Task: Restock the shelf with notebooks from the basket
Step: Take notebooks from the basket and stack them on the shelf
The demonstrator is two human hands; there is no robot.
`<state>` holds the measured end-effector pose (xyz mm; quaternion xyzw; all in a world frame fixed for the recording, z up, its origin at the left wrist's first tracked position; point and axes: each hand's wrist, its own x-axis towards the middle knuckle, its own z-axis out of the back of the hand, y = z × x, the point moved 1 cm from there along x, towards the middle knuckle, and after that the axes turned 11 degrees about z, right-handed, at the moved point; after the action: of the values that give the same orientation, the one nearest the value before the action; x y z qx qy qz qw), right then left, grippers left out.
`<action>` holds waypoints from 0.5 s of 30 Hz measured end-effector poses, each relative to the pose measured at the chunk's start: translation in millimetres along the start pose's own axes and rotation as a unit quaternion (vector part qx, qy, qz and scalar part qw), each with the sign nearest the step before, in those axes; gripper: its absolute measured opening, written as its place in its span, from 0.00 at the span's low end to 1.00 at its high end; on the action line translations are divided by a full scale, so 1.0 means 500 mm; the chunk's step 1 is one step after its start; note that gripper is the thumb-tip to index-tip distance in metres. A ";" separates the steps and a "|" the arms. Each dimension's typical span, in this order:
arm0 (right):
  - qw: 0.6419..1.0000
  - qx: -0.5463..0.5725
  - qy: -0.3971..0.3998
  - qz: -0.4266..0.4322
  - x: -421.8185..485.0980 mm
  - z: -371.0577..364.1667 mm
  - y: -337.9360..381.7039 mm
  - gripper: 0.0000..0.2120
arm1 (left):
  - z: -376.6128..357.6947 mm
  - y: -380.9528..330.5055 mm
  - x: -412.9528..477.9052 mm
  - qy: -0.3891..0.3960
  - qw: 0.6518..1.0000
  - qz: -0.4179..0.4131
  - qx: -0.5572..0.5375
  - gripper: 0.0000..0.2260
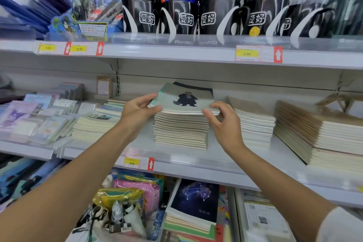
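Observation:
A pale green notebook (184, 98) with a dark figure on its cover lies tilted on top of a tall stack of notebooks (180, 131) on the middle shelf (216, 165). My left hand (137, 109) grips the notebook's left edge, thumb on top. My right hand (222, 122) pinches its right front corner. Below the shelf, near the bottom of the view, lies a stack of notebooks topped by a dark blue constellation cover (196, 200); the basket itself I cannot make out.
More notebook stacks (253, 124) (322, 135) stand to the right, a lower stack (94, 125) and small pastel pads (39, 120) to the left. Black pen cups (178, 17) fill the upper shelf. Pouches and bags (125, 202) lie below left.

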<state>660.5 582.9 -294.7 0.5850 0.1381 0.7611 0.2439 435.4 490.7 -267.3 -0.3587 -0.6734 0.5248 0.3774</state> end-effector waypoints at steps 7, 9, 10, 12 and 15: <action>0.996 -0.030 0.052 -0.066 0.067 -0.034 -0.057 0.24 | -0.019 0.002 0.101 -0.116 0.976 -0.071 0.172 0.13; 0.995 -0.047 0.058 -0.072 0.083 -0.043 -0.071 0.26 | -0.019 0.008 0.132 -0.124 0.972 -0.067 0.189 0.15; 0.994 -0.051 0.057 -0.073 0.090 -0.047 -0.077 0.26 | -0.019 0.011 0.147 -0.123 0.972 -0.063 0.191 0.16; 0.994 -0.062 0.058 -0.072 0.103 -0.055 -0.088 0.26 | -0.019 0.021 0.173 -0.123 0.972 -0.056 0.190 0.18; 0.993 -0.086 0.047 -0.067 0.120 -0.058 -0.102 0.25 | -0.028 0.032 0.192 -0.113 0.972 -0.064 0.195 0.19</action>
<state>631.4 660.1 -278.6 0.5149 0.1221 0.7785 0.3374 405.2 584.1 -268.1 -0.1732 -0.6176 0.6580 0.3945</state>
